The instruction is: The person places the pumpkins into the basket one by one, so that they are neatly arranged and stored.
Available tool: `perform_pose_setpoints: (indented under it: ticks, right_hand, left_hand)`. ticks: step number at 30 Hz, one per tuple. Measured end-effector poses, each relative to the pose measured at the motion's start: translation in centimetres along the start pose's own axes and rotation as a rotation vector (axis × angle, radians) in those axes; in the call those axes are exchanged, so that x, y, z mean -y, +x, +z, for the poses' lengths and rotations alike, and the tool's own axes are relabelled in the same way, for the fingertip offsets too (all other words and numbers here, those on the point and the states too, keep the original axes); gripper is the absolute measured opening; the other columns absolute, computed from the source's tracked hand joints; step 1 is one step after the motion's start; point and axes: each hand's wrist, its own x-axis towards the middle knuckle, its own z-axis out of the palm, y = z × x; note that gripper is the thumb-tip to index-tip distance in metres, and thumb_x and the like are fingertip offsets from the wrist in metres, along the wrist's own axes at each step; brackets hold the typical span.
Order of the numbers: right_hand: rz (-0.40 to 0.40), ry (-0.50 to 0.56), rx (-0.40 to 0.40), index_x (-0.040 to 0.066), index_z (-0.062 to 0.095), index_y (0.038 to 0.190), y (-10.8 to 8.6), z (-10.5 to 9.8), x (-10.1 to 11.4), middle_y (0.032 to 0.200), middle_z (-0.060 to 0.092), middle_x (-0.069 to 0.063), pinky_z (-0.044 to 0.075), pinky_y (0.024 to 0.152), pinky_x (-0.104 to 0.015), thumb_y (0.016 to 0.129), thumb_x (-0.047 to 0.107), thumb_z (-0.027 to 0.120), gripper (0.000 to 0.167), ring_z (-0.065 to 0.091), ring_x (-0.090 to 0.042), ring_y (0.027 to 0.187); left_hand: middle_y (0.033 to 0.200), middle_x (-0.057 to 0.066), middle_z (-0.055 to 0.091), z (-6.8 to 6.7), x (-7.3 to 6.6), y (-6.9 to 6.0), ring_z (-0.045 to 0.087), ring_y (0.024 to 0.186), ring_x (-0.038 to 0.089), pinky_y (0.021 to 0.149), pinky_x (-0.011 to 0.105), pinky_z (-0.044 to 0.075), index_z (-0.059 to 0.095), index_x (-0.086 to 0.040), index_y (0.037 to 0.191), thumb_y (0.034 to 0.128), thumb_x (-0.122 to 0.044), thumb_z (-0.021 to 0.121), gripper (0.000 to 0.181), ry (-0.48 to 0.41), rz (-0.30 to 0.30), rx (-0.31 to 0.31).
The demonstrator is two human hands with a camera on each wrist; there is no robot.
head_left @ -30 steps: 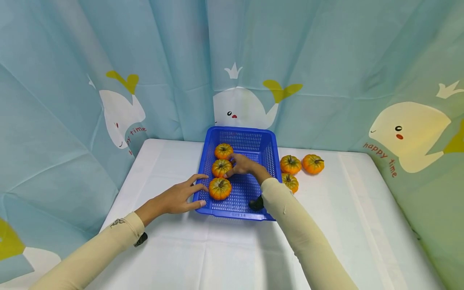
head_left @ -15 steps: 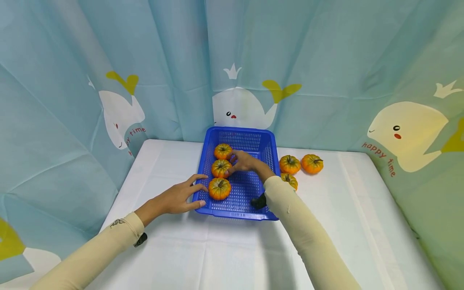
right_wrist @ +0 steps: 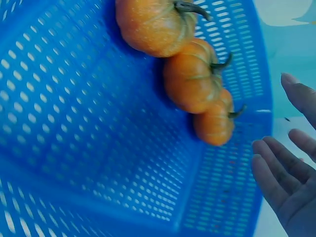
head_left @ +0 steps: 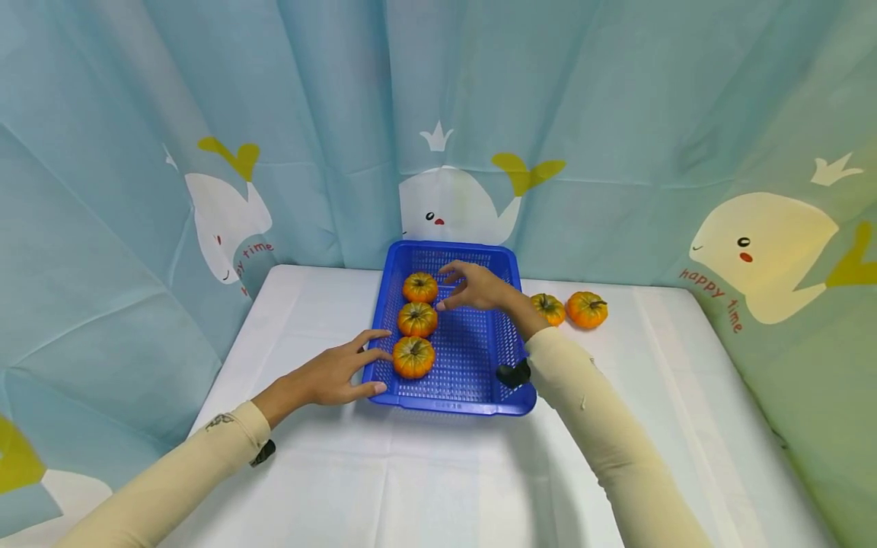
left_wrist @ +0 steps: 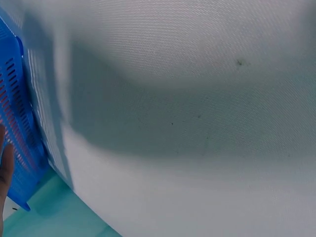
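Observation:
Three small orange pumpkins stand in a row along the left side of a blue plastic basket (head_left: pixel 448 409): a near pumpkin (head_left: pixel 413 358), a middle pumpkin (head_left: pixel 417 320) and a far pumpkin (head_left: pixel 420 288). My left hand (head_left: pixel 339 373) rests at the basket's left rim, fingers spread beside the near pumpkin. Above the basket, my right hand (head_left: pixel 479 288) hovers to the right of the row, holding nothing. In the right wrist view that right hand (right_wrist: pixel 291 182) has its fingers extended, apart from the pumpkins. Only a few fingers (left_wrist: pixel 6 168) of the left hand enter the left wrist view.
Right of the basket, two more pumpkins lie on the white table (head_left: pixel 438 487), one pumpkin (head_left: pixel 546 309) close to the basket and another pumpkin (head_left: pixel 587 310) farther out. My right sleeve (head_left: pixel 589 403) covers the area nearer me. A blue whale-print curtain (head_left: pixel 329 137) hangs behind.
My right hand has drawn away from the middle pumpkin, up and to the right. Its forearm now hides the third pumpkin outside the basket. The left hand has stayed put.

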Motion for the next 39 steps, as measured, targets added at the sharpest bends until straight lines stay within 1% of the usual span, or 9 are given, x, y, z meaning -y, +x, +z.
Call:
perform_pose_setpoints:
  ticks: [4, 9, 16, 19, 23, 25, 30, 35, 39]
  right_hand:
    - [-0.037, -0.008, -0.032, 0.008, 0.045, 0.146, -1.3, -1.3, 0.2, 0.141, 0.055, -0.022, 0.056, 0.095, -0.048, 0.086, 0.028, 0.081, 0.072, 0.062, -0.039, 0.119]
    - [-0.05, 0.003, -0.053, 0.008, 0.043, 0.148, -3.2, -2.9, 0.1, 0.144, 0.053, -0.021, 0.055, 0.096, -0.051, 0.087, 0.027, 0.08, 0.073, 0.061, -0.04, 0.122]
    - [-0.042, -0.011, -0.114, 0.005, 0.044, 0.147, -5.7, -4.6, -1.8, 0.141, 0.055, -0.022, 0.053, 0.097, -0.052, 0.088, 0.029, 0.079, 0.073, 0.061, -0.038, 0.12]
    - [-0.004, 0.003, -0.136, 0.006, 0.044, 0.147, -6.9, -5.1, -2.7, 0.141, 0.055, -0.02, 0.052, 0.099, -0.054, 0.088, 0.032, 0.078, 0.073, 0.059, -0.038, 0.122]
    - [0.065, 0.09, -0.156, 0.007, 0.044, 0.147, -8.5, -5.5, -3.8, 0.144, 0.053, -0.018, 0.049, 0.102, -0.055, 0.089, 0.033, 0.078, 0.073, 0.054, -0.038, 0.128]
    - [0.07, 0.104, -0.167, 0.006, 0.044, 0.147, -9.2, -5.6, -4.5, 0.145, 0.053, -0.018, 0.05, 0.101, -0.054, 0.088, 0.033, 0.078, 0.073, 0.054, -0.038, 0.128]
    - [0.026, 0.032, -0.216, 0.004, 0.049, 0.143, -10.8, -5.9, -6.6, 0.138, 0.058, -0.021, 0.055, 0.093, -0.053, 0.088, 0.032, 0.078, 0.068, 0.061, -0.041, 0.121]
    - [0.052, -0.012, -0.259, 0.004, 0.051, 0.14, -12.4, -5.5, -8.6, 0.134, 0.061, -0.024, 0.053, 0.094, -0.056, 0.089, 0.036, 0.077, 0.065, 0.062, -0.044, 0.119]
    - [0.044, -0.001, -0.279, -0.001, 0.052, 0.138, -13.4, -4.8, -10.1, 0.133, 0.06, -0.027, 0.051, 0.097, -0.059, 0.087, 0.035, 0.079, 0.068, 0.061, -0.047, 0.117]
  left_hand:
    - [0.164, -0.001, 0.026, 0.0, 0.0, -0.1, 0.056, 0.129, 0.033, 0.101, 0.053, 0.051, 0.059, -0.025, 0.138, 0.0937, -0.06, 0.058, 0.057, 0.001, 0.007, -0.008]
    - [0.166, 0.0, 0.023, 0.0, 0.1, -0.2, 0.054, 0.132, 0.035, 0.1, 0.053, 0.051, 0.058, -0.024, 0.139, 0.0938, -0.061, 0.058, 0.058, -0.004, 0.013, -0.017]
    - [0.168, 0.0, 0.017, -0.2, 0.1, -0.2, 0.056, 0.129, 0.036, 0.097, 0.052, 0.053, 0.057, -0.026, 0.141, 0.0943, -0.062, 0.056, 0.059, 0.002, 0.012, -0.011]
    - [0.168, 0.001, 0.016, -0.2, 0.0, -0.2, 0.058, 0.127, 0.035, 0.096, 0.051, 0.054, 0.057, -0.026, 0.141, 0.0945, -0.063, 0.055, 0.059, 0.004, 0.013, -0.006]
    - [0.167, 0.001, 0.017, -0.2, 0.1, -0.2, 0.061, 0.122, 0.033, 0.094, 0.049, 0.056, 0.058, -0.027, 0.14, 0.0945, -0.063, 0.055, 0.058, 0.009, 0.012, -0.006]
    - [0.167, 0.001, 0.017, -0.2, 0.1, -0.2, 0.062, 0.121, 0.033, 0.093, 0.048, 0.056, 0.058, -0.026, 0.14, 0.0945, -0.063, 0.055, 0.058, 0.008, 0.011, -0.003]
    - [0.167, 0.002, 0.017, -0.2, 0.0, -0.3, 0.063, 0.119, 0.033, 0.093, 0.049, 0.056, 0.058, -0.025, 0.14, 0.0944, -0.063, 0.055, 0.059, 0.004, 0.008, 0.001]
    - [0.167, 0.001, 0.018, -0.3, -0.1, -0.2, 0.064, 0.118, 0.032, 0.093, 0.049, 0.056, 0.058, -0.025, 0.139, 0.0943, -0.063, 0.055, 0.059, 0.003, 0.002, 0.003]
    - [0.167, 0.0, 0.017, -0.3, -0.1, -0.2, 0.064, 0.118, 0.033, 0.093, 0.05, 0.055, 0.058, -0.025, 0.139, 0.0945, -0.063, 0.055, 0.059, 0.005, -0.001, 0.008]
